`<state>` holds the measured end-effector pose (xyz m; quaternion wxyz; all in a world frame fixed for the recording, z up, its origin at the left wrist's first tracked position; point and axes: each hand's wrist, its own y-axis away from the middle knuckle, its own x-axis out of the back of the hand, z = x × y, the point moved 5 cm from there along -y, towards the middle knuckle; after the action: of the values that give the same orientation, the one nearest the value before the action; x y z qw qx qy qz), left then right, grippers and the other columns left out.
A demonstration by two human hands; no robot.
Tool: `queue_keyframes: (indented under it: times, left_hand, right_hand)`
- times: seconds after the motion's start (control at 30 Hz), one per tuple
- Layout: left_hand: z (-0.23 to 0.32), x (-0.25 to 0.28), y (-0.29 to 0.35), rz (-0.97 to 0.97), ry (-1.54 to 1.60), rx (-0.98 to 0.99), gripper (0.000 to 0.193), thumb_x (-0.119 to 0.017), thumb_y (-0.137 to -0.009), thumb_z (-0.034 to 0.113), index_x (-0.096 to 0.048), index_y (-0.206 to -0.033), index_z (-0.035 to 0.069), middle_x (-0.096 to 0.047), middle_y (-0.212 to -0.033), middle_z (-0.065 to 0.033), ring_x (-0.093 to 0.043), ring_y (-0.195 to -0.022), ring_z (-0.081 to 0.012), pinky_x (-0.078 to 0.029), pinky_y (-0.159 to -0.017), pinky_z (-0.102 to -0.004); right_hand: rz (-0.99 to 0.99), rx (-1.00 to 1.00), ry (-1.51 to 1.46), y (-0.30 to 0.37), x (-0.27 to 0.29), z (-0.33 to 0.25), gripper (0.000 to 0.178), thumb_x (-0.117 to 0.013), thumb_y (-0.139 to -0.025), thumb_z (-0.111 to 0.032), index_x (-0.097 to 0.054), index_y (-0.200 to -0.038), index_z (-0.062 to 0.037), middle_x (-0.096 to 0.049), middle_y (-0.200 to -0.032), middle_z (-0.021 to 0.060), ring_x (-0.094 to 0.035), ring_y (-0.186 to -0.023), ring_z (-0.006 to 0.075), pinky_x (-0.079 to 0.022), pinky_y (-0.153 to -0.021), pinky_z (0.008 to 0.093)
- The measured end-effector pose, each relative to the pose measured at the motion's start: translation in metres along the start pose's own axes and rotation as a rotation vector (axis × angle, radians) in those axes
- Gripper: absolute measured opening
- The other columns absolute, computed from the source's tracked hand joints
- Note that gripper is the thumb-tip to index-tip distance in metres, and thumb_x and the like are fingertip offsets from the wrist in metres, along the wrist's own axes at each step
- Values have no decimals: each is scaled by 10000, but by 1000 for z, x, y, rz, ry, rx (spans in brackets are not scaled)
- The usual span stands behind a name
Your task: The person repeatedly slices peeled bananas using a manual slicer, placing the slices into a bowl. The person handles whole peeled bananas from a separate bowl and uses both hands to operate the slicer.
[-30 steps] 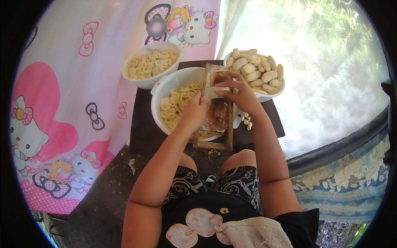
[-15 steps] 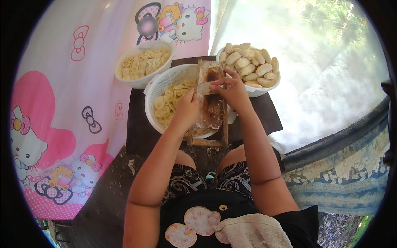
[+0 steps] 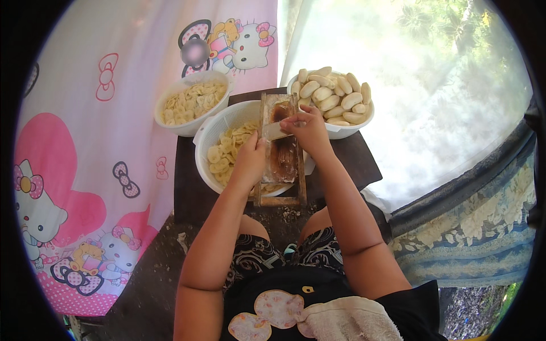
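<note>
A wooden slicer [image 3: 279,165] with a brown-stained middle lies lengthwise over a white colander basin [image 3: 203,136]. Banana slices [image 3: 225,156] fill the basin's visible left part. My left hand [image 3: 250,162] is closed round the slicer's left edge, thumb on top. Slantwise across the slicer's bed sits a pale flat strip [image 3: 273,132]; whether it is the blade plate or banana I cannot tell. My right hand [image 3: 310,131] pinches the strip's right end between thumb and fingers. Just beyond that hand, peeled whole bananas [image 3: 331,99] are heaped in a white bowl [image 3: 348,132].
Another white bowl [image 3: 190,129] of banana slices stands at the back left. Everything rests on a dark table [image 3: 190,187] in front of my knees. A pink printed curtain [image 3: 131,142] hangs at left, and a pale translucent sheet [image 3: 432,131] at right.
The whole view has shifted slightly, so the table and slicer appear lower and further left. My right fingers are drawn a little closer together; my left hand keeps its hold on the slicer.
</note>
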<state>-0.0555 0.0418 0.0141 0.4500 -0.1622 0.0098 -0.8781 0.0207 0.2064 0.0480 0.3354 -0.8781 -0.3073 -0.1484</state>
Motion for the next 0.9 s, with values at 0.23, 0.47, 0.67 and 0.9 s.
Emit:
queue_keyframes:
  times: [0.23, 0.47, 0.67, 0.9]
  left_hand:
    - [6, 1, 5, 64, -66, -12, 448, -475, -1030, 263, -520, -1359, -37, -618, -1275, -203, -583, -1170, -271, -414, -1008, -336]
    - [8, 2, 6, 10, -5, 31, 427, -431, -1028, 248, -512, -1377, 16, -621, -1253, -238, -585, -1182, -350, -415, -1012, -384]
    - [0, 3, -1, -27, 15, 12, 415, -443, -1029, 256, -536, -1356, 18, -633, -1225, -220, -601, -1138, -313, -425, -992, -368]
    - [-10, 13, -4, -17, 90, 32, 449, -442, -1041, 284, -523, -1368, -12, -620, -1265, -189, -580, -1161, -273, -407, -1012, -342]
  right_hand:
    - [-28, 356, 414, 46, 22, -54, 143, -735, -839, -208, -780, -918, -98, -606, -1192, 143, -503, -1229, 355, -381, -1076, 470]
    - [-266, 391, 604, 93, 38, -88, 264, -711, -841, -241, -716, -1037, -63, -620, -1106, 89, -532, -1189, 272, -317, -1140, 474]
    - [-301, 485, 708, 108, 32, -103, 80, -664, -766, -125, -661, -837, -87, -597, -944, 32, -566, -1007, 230, -423, -919, 391]
    - [-38, 243, 13, 98, 68, -62, 139, -668, -869, -102, -742, -983, -74, -645, -902, 60, -639, -847, 237, -508, -753, 351]
